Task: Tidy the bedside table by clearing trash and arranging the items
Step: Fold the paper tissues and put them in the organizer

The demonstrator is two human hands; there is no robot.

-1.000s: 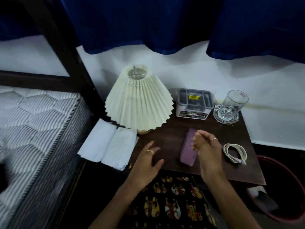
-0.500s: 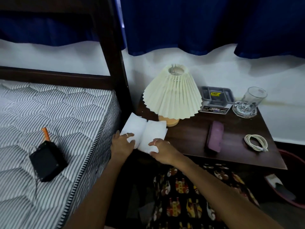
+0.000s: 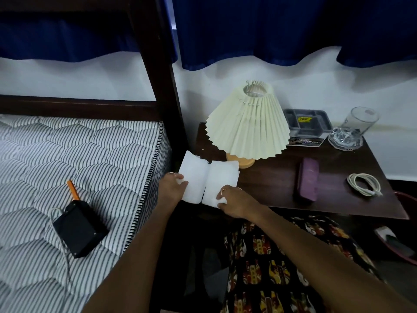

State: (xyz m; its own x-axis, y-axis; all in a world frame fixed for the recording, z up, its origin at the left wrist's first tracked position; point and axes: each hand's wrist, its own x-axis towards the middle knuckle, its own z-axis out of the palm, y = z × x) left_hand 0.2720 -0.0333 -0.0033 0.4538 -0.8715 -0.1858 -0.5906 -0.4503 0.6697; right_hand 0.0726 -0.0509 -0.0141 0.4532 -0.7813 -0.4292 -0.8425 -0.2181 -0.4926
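Observation:
An open white booklet (image 3: 209,177) lies over the front left corner of the dark wooden bedside table (image 3: 277,184). My left hand (image 3: 172,186) grips its left page edge and my right hand (image 3: 234,201) grips its lower right corner. On the table stand a cream pleated lamp (image 3: 248,125), a purple case (image 3: 308,178), a coiled white cable (image 3: 364,184), a grey compartment tray (image 3: 306,124) on a box, and a glass (image 3: 358,124) on a clear dish (image 3: 344,141).
A striped mattress (image 3: 67,168) lies to the left with a black box (image 3: 79,231) and an orange pencil (image 3: 73,190) on it. A dark bedpost (image 3: 162,86) rises between bed and table. A red bin (image 3: 404,240) holding scraps sits at the lower right.
Both hands moved from the table's front middle to the white booklet at the left corner and took hold of it. The view swung left, showing the mattress and black box.

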